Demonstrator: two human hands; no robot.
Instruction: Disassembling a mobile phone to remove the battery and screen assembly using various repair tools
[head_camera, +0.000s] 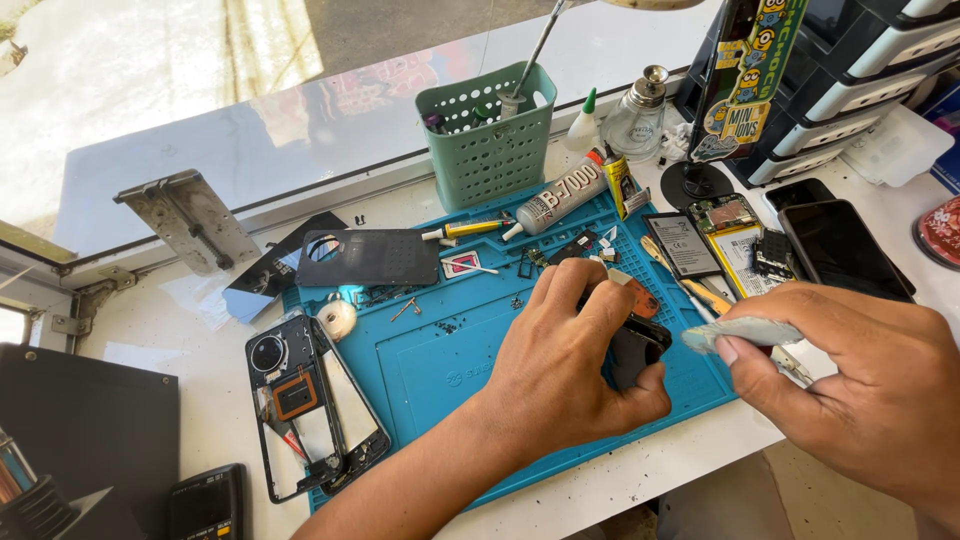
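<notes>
From the head view, my left hand (570, 360) has its fingers clamped on a small black part (635, 350) over the blue mat (440, 360), my palm hiding most of it. My right hand (870, 385), cut off at the frame edge, pinches a grey, blurred wad (745, 332) just beside that part.

Bright daylight coming in through the window (230, 90) at the top left. Washing out the glass up there, nearly white. Glaring a little off the white counter (200, 330) and the shiny black phone screen (838, 250). Casting soft, short shadows under the hands. Staying sharp in the middle, bending slightly at the edges.
</notes>
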